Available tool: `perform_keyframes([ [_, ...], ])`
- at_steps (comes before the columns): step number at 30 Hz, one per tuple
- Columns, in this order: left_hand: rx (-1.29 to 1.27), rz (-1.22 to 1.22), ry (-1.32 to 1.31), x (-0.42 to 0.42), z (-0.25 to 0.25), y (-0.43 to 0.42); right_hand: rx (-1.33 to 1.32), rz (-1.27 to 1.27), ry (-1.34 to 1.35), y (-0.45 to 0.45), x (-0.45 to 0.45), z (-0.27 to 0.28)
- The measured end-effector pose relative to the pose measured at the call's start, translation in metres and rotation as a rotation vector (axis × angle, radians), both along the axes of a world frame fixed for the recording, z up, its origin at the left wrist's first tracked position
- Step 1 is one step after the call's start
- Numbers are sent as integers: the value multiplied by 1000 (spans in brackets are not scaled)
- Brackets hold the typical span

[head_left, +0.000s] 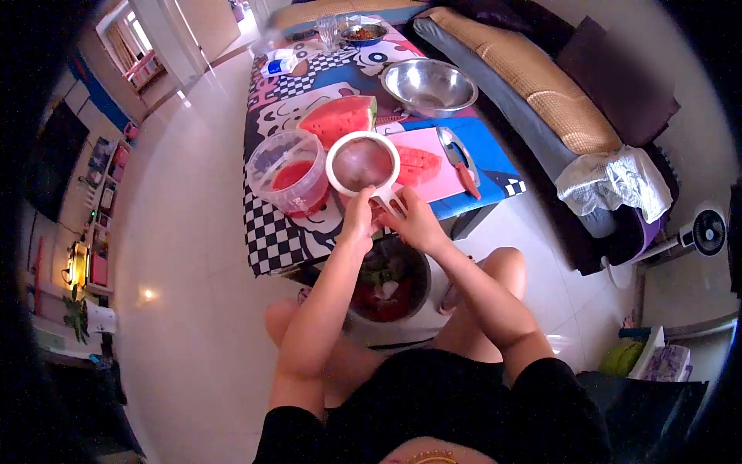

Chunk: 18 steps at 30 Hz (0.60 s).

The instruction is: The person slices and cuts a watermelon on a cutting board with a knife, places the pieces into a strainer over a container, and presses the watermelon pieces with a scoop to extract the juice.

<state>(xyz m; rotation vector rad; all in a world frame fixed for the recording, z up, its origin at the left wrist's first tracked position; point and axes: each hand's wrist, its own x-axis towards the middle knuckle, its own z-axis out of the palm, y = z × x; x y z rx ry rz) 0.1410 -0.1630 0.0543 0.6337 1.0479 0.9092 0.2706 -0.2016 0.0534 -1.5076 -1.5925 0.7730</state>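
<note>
A round white-rimmed strainer is held up over the table's near edge, its handle toward me. My left hand grips the handle from the left, and my right hand closes round it from the right. Left of the strainer stands a clear plastic tub with red liquid in it. Behind is a large watermelon piece. Cut watermelon lies on a pink cutting board, with a red-handled knife at its right. Below my hands is a dark bin with scraps inside.
A steel bowl stands on the patterned table. Farther back are a tissue pack, a glass and a bowl of food. A sofa runs along the right, with a fan nearby.
</note>
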Motion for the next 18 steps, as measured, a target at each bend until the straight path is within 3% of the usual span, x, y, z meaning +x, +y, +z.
perform_keyframes([
  [2,-63,15,64,2,9,-11,22,-9,40,-7,3,-10],
  [5,-52,40,-39,2,-6,-18,-45,19,140,-18,11,-11],
  [8,-33,89,-75,3,-22,-22,-374,154,498,-27,19,-3],
  [11,-7,216,-53,5,-27,-24,-437,285,751,-32,23,-9],
  [14,12,162,-121,-11,-45,-13,-644,267,973,-32,27,-5],
  [18,-53,117,-135,-15,-34,-14,-540,161,833,-27,29,-8],
])
